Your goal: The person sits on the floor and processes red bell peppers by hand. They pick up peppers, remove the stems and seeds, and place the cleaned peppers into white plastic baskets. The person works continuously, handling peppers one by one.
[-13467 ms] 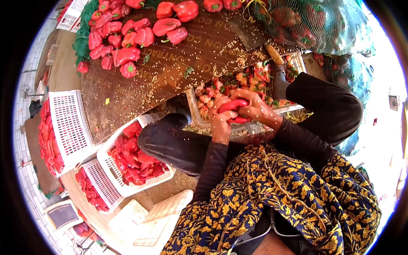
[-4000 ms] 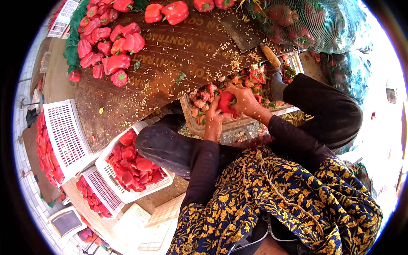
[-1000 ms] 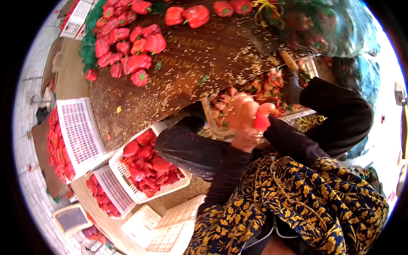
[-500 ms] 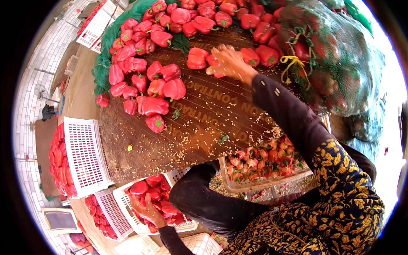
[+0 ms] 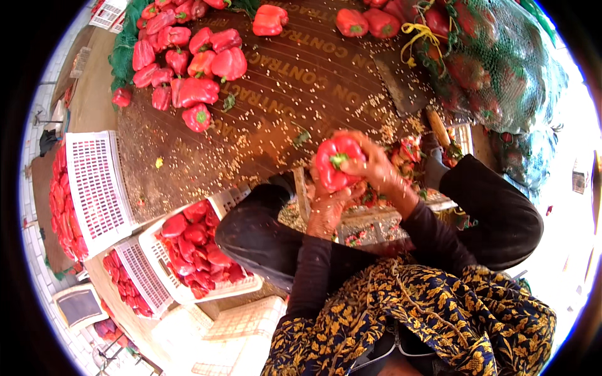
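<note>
A red bell pepper (image 5: 327, 172) is held in front of me, its green stem turned up toward the camera. My right hand (image 5: 384, 172) is closed round its right side, thumb by the stem. From below, my left hand (image 5: 327, 210) grips the same pepper; some of its fingers are hidden. Just past the hands, a box of pepper cores and scraps (image 5: 407, 153) is partly covered by my right hand. A wide-bladed cleaver (image 5: 401, 88) lies on the brown board (image 5: 269, 119), its wooden handle pointing at me.
Whole peppers (image 5: 197, 92) are heaped at the board's far left, among scattered seeds. Green net sacks of peppers (image 5: 495, 81) stand on the right. White crates (image 5: 100, 188) and an open crate of red pepper pieces (image 5: 194, 244) sit at the left. My knees flank the scrap box.
My right hand has come back from the far side of the board with a pepper. My left hand has left the pepper crate and joined it. The view has shifted, uncovering the cleaver.
</note>
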The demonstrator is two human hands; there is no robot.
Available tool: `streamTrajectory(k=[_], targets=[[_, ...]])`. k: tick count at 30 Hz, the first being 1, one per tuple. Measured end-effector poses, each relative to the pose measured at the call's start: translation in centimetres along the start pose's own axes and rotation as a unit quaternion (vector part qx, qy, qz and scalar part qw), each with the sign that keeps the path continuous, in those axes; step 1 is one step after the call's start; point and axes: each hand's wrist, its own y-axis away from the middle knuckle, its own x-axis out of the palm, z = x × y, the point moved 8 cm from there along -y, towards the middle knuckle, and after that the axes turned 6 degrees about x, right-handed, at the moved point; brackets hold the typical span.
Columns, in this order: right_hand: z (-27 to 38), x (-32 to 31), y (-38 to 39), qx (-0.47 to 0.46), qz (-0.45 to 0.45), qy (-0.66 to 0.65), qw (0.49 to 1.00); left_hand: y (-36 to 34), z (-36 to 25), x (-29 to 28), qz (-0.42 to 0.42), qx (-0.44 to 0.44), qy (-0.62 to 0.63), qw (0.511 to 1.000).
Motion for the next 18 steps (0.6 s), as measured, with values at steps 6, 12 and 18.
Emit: streamTrajectory(k=[6, 12, 18], targets=[[-8.8, -4.3, 3.9, -0.014, -0.021, 0.251, 0.968, -0.8, 3.4, -4.1, -0.009, -0.033, -0.296, 0.955], [-8.7, -4.2, 4.7, -0.103, -0.054, 0.492, 0.863, -2.3, 4.7, -3.8, 0.036, 0.048, -0.574, 0.817], [-10.4, -5.4, 3.2, -0.04, -0.054, 0.567, 0.821, -4.1, 6.7, -5.5, 0.027, 0.027, -0.562, 0.826]])
